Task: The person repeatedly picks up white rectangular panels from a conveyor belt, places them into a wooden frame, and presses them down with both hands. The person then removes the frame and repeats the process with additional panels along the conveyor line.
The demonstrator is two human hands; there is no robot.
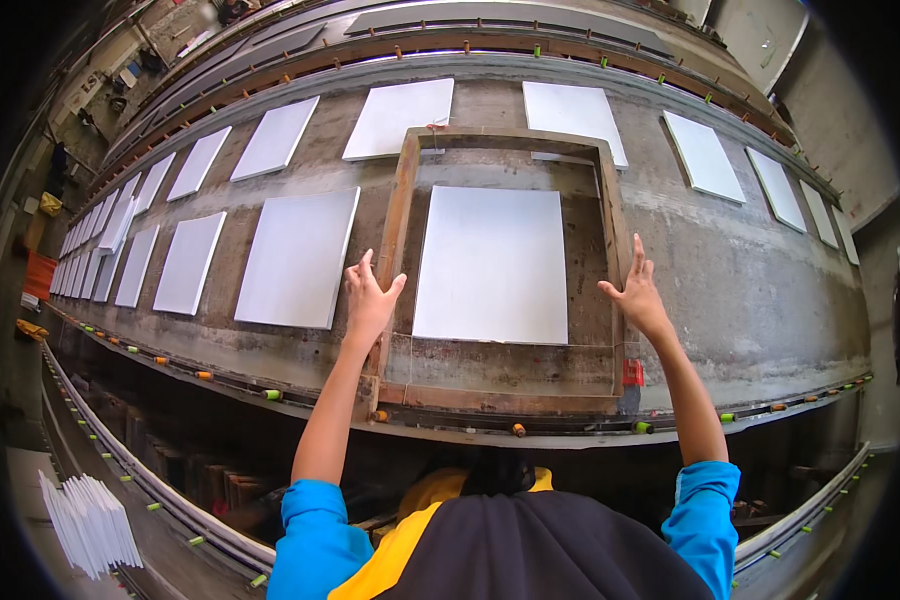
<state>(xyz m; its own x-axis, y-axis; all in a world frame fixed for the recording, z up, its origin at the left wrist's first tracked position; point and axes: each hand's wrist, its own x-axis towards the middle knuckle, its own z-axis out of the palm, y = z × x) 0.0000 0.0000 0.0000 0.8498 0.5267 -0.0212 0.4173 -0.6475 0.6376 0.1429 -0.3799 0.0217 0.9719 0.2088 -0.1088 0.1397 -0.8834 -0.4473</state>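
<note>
A rectangular wooden frame (pixel 500 402) lies on the long table in front of me, around a white rectangular panel (pixel 490 265). Its far bar overlaps the near edge of another white panel (pixel 575 115). My left hand (pixel 372 298) is at the frame's left bar, thumb and fingers spread. Over by the right bar, my right hand (pixel 637 292) is also spread, its thumb pointing inward. Neither hand has anything wrapped in its fingers. Whether the palms touch the bars, I cannot tell. A small red piece (pixel 633 372) sits at the frame's near right corner.
White panels stand in two rows on the left, such as this near panel (pixel 298 258); more lie on the right (pixel 703 157). Green and orange pegs (pixel 518 430) line the table's near rail. A stack of white sheets (pixel 90 525) is at the lower left.
</note>
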